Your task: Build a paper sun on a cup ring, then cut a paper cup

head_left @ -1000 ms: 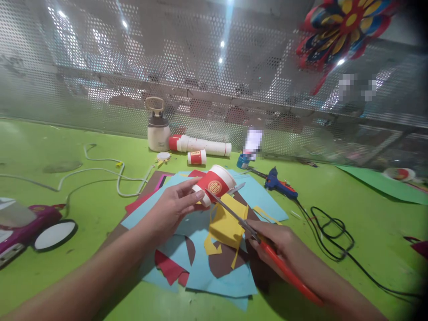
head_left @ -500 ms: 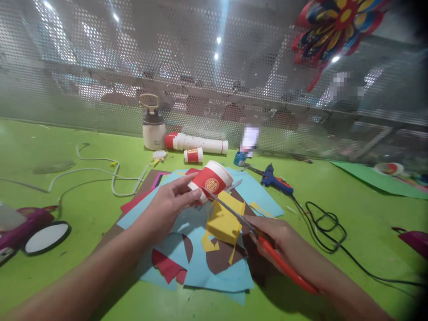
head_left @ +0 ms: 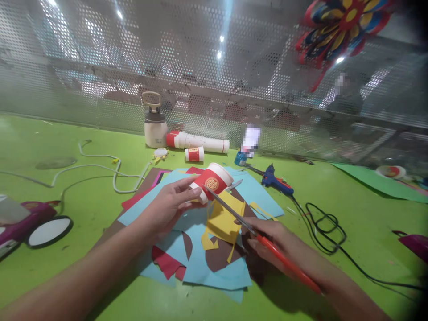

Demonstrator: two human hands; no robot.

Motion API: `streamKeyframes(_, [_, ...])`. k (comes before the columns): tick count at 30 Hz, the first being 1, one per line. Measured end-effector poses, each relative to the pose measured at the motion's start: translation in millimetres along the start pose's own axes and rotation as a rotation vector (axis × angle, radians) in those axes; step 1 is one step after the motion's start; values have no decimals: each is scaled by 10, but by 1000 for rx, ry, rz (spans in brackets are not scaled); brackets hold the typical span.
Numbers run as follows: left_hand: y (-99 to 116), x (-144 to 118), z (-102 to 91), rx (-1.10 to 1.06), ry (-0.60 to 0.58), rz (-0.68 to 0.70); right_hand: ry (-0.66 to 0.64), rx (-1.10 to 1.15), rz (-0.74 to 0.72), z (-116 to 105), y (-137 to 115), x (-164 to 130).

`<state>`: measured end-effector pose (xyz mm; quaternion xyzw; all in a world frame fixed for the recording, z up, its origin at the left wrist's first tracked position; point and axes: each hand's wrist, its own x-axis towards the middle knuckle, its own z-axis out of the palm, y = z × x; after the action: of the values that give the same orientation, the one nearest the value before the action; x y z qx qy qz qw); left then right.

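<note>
In the head view, lining up the red-handled scissors (head_left: 230, 207) with the red-and-white paper cup (head_left: 211, 182) seems in hand; the next move calls for keeping the cup steady. Tilted at centre frame, it is clasped near its base by the left hand (head_left: 174, 200). The right hand (head_left: 276, 238), lower right, grips the scissors, blades apart.

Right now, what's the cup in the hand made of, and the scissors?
The cup looks like smooth paper, its red band printed with a gold emblem. The scissors seem to have grey metal blades, slightly shiny, and smooth red handles, probably plastic.
</note>
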<state>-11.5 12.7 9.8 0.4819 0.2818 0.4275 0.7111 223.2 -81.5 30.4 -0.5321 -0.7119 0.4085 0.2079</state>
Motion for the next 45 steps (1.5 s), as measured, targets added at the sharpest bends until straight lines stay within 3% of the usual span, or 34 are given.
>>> streamKeyframes(3, [-2,-1,7,16,10,-9,-40,72,28,-13,-44,-11])
streamKeyframes(8, [-36,6,46,6,94,16,80,-178,-48,-6,-16,-35])
streamKeyframes(16, [-6,-47,86,-26,12,77,227,-437,-145,69,179,-70])
streamKeyframes(28, [-27,-56,95,-14,54,102,204,-377,-134,61,165,-64])
streamKeyframes(40, [-50,-57,128,1,195,69,171,-293,-94,80,55,-81])
streamKeyframes(45, [-30,-69,142,19,157,69,195,-330,-88,87,90,-86])
